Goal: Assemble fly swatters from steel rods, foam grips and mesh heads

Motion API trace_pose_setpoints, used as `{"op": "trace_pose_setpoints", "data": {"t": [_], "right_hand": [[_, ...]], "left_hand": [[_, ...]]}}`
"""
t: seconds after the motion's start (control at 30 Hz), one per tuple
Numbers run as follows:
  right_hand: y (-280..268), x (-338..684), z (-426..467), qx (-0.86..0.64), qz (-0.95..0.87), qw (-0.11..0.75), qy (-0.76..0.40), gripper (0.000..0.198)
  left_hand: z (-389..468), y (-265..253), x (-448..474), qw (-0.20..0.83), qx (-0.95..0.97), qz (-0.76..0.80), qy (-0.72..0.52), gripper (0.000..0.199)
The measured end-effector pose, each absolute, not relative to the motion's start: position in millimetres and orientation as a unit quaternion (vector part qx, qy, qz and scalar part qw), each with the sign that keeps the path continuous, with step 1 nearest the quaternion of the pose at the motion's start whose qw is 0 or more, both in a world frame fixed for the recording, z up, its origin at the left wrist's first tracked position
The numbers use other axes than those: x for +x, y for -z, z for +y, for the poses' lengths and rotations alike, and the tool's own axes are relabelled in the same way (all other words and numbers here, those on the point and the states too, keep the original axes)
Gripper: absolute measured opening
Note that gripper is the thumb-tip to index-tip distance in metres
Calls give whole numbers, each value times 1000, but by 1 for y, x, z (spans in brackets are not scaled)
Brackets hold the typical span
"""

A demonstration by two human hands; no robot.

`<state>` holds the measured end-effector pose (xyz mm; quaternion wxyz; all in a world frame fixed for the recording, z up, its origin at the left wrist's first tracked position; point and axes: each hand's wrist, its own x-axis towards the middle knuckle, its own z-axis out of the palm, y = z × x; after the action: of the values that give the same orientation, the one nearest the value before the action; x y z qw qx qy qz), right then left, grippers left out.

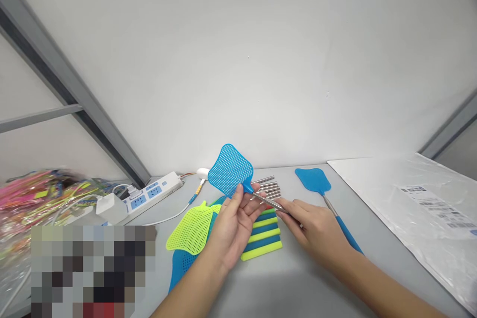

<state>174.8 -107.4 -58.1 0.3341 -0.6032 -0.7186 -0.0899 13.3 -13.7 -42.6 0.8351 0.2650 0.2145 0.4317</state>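
Swatter head (pixel 231 171): held up at frame centre, its neck (pixel 247 187) pinched by the left hand (pixel 236 221).
Metal rod (pixel 268 200): gripped by the right hand (pixel 313 223), right of centre.
Joint (pixel 254 193): neck and rod best held in line.

The left hand (pixel 235 223) has its palm turned upward, the thumb and the bent fingers making a light grip. The right hand (pixel 316 228) shows its back, with thumb and index finger in a pinch. The left forearm (pixel 196 278) and the right forearm (pixel 376 280) are bare and come inward from below, well apart.
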Motion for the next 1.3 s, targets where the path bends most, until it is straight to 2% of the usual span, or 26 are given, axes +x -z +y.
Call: {"op": "trace_pose_setpoints", "data": {"t": [0.37, 0.57, 0.73, 0.8, 1.03, 1.3], "right_hand": [[60, 175, -105, -616, -696, 366, -39, 26], [62, 178, -104, -612, -710, 348, -34, 28], [67, 182, -104, -609, -725, 317, 55, 32], [65, 180, -105, -614, -716, 330, 43, 33], [37, 163, -112, -539, -628, 441, -346, 32], [35, 166, -111, -480, -466, 442, -597, 36]], "left_hand": [[-14, 42, 9, 785, 396, 189, -437, 27], [-12, 44, 9, 750, 452, 209, -435, 31], [-9, 47, 9, 739, 461, 223, -437, 30], [-10, 47, 9, 741, 461, 217, -437, 29], [-11, 44, 6, 769, 467, 175, -400, 28], [-14, 43, 6, 764, 482, 174, -392, 27]]}}
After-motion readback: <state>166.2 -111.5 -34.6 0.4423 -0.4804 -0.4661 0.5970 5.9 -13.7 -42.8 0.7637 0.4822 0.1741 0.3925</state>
